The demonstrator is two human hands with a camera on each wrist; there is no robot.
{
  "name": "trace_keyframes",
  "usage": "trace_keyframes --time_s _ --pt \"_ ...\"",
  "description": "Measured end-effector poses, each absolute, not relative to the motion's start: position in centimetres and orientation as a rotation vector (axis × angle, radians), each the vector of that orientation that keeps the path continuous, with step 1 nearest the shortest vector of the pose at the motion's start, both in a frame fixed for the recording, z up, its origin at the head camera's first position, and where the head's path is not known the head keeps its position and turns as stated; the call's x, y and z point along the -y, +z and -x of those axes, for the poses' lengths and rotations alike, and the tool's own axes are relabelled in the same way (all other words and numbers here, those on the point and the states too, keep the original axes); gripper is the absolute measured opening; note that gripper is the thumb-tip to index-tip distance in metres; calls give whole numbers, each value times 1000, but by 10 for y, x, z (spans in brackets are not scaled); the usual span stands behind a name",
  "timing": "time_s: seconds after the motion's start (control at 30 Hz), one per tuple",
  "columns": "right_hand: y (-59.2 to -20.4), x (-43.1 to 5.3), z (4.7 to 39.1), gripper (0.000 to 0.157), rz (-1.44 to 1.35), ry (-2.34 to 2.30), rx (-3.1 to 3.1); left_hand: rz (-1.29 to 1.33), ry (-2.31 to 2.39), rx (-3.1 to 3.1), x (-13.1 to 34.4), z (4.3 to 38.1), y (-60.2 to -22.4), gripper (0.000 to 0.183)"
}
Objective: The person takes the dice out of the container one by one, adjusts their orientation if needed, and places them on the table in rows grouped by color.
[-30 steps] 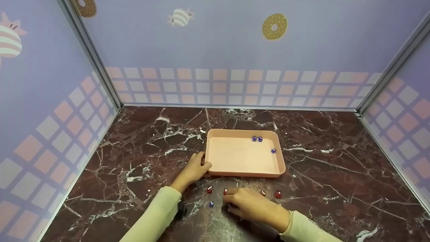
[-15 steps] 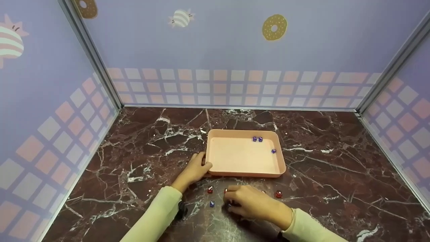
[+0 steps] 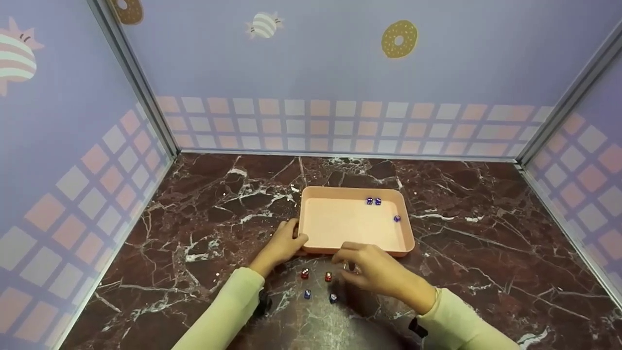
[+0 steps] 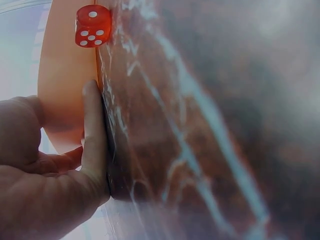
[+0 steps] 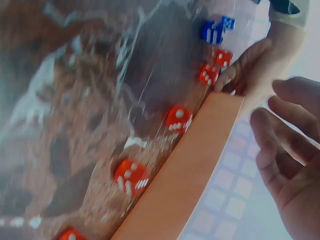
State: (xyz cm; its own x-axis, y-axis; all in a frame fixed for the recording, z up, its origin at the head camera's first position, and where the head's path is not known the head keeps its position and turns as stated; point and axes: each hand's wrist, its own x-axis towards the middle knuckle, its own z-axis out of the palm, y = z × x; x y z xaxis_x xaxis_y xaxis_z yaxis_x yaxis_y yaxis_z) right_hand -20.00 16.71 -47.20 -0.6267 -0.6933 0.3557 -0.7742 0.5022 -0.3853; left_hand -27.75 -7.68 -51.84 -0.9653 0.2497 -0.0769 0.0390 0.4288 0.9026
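Observation:
In the head view my left hand (image 3: 282, 245) grips the front left corner of a peach plastic tray (image 3: 350, 250), thumb near the rim. The left wrist view shows that hand (image 4: 65, 170) against the tray's outer wall (image 4: 65, 65). My right hand (image 3: 381, 272) hovers by the tray's front edge, fingers loosely bent and thumb apart. In the right wrist view nothing shows between the right fingers (image 5: 265, 130). Below it on the table lie two blue dice (image 3: 333, 298) and red dice (image 3: 328, 276); the hand hides others. Three blue dice (image 3: 397, 218) lie inside the tray.
The dark red marbled tabletop (image 3: 233, 194) surrounds the tray. Patterned lilac panels (image 3: 330, 63) stand at the back and both sides. Several red dice (image 5: 132, 176) lie along the tray's front wall in the right wrist view.
My right hand has risen from around the front blue die and moved forward and slightly right to the tray's front edge, uncovering that die. The left hand has stayed on the tray corner.

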Motion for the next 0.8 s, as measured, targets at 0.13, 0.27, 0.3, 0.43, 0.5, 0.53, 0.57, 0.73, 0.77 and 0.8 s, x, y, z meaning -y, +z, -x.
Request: trace_keyframes --time_s 0.13,0.27,0.3,0.43,0.5,0.53,0.57,0.73,0.77,0.8 --pt "-472 -179 219 17 -1130 924 2593 -263 1547 -2490 76 279 -518 54" --pt "-476 -195 241 25 -948 1038 2625 -268 1562 -2479 76 279 -521 55" --pt "-477 -199 246 26 -911 1039 2631 -264 1569 -2472 75 280 -521 55" --pt "-481 -214 263 27 -821 1001 2631 -255 1601 -2443 74 279 -522 58" --pt "-482 -220 269 27 -777 989 2636 -253 1614 -2435 74 279 -522 58" --pt "-484 -223 272 27 -757 991 2639 -253 1615 -2436 74 279 -521 58" --pt "-485 -226 275 28 -734 995 2646 -252 1618 -2435 75 279 -521 59" --pt "-490 -235 287 33 -660 1004 2641 -241 1614 -2436 76 279 -520 59" --pt "-491 -237 290 34 -650 991 2630 -243 1612 -2438 76 279 -519 59" --pt "-492 -238 292 35 -642 979 2617 -244 1610 -2439 76 280 -519 59"
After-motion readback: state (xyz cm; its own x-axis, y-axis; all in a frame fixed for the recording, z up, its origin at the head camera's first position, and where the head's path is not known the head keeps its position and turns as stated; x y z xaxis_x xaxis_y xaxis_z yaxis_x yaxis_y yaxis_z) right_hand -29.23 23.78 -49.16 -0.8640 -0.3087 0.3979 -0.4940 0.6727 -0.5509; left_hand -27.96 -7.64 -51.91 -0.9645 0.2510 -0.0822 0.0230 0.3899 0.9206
